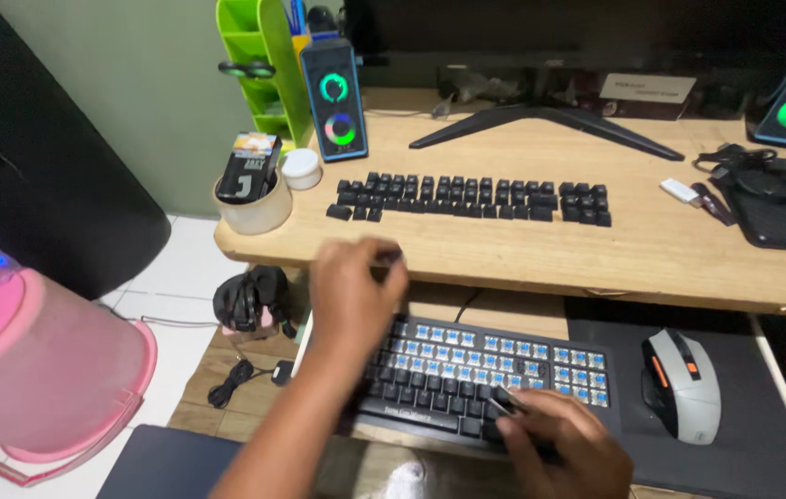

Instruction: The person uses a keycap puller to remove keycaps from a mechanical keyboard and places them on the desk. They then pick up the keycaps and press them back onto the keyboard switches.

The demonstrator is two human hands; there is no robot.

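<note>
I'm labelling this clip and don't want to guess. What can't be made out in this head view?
- Left hand: motion-blurred; whether it pinches a keycap is unclear.
- Right hand: cut by the bottom edge; the thin tool it holds is too small to identify.
- Keyboard: left end hidden by the forearm.
- Loose keycaps: legends too small.

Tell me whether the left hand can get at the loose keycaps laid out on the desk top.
Probably yes: the left hand is raised at the desk edge, and bare wood lies between it and the keycaps, with nothing in the way.
</note>
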